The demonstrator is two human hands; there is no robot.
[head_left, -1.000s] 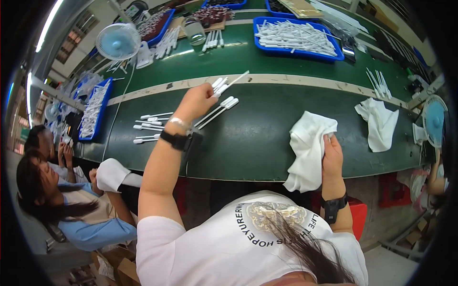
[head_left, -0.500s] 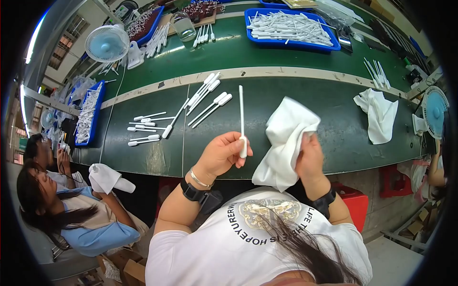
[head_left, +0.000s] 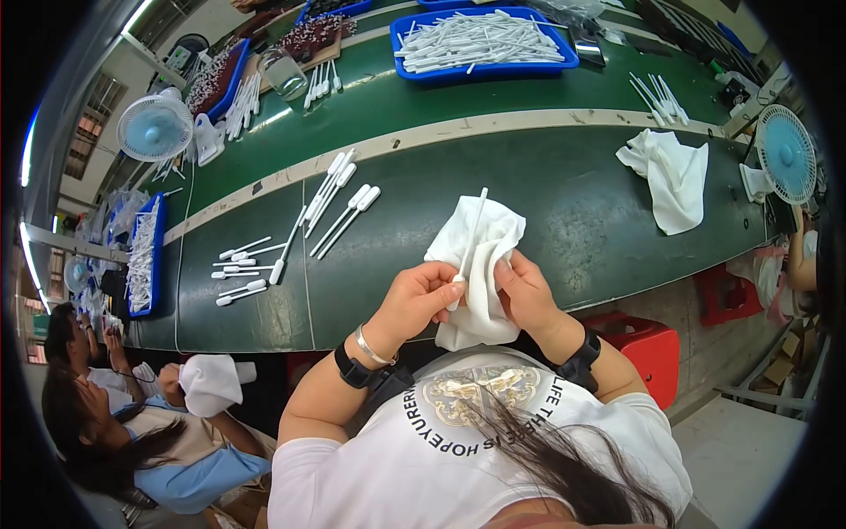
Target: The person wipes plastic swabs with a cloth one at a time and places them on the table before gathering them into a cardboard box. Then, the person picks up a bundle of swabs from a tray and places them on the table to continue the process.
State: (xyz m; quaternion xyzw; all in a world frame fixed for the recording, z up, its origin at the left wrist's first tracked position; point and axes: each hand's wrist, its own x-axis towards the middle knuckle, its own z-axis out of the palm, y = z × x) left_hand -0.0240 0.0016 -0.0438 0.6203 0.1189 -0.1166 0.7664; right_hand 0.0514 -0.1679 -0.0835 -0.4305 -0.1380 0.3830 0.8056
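Note:
In my left hand [head_left: 410, 304], thumb and fingers pinch a slim white plastic stick [head_left: 474, 236] by its thicker rounded end, with the thin shaft pointing up and away from me. Bunched in my right hand [head_left: 531, 298] is a white cloth [head_left: 480, 322]; it lies behind and beside the stick, and the shaft overlaps it. Both hands are close together above the near edge of the green table. To their left lie similar white sticks [head_left: 345, 220] side by side, and a looser group of sticks [head_left: 240, 266] sits further left.
A blue tray [head_left: 564, 63] piled with white sticks stands at the back. Another blue tray [head_left: 159, 231] is at the left. A second white cloth [head_left: 677, 181] and a fan [head_left: 786, 155] are at the right. A co-worker [head_left: 181, 476] sits left; a red stool [head_left: 643, 353] is right.
The cloth in my right hand has come left, up against the stick. The stick now leans slightly right over the cloth. The whole view has shifted a little.

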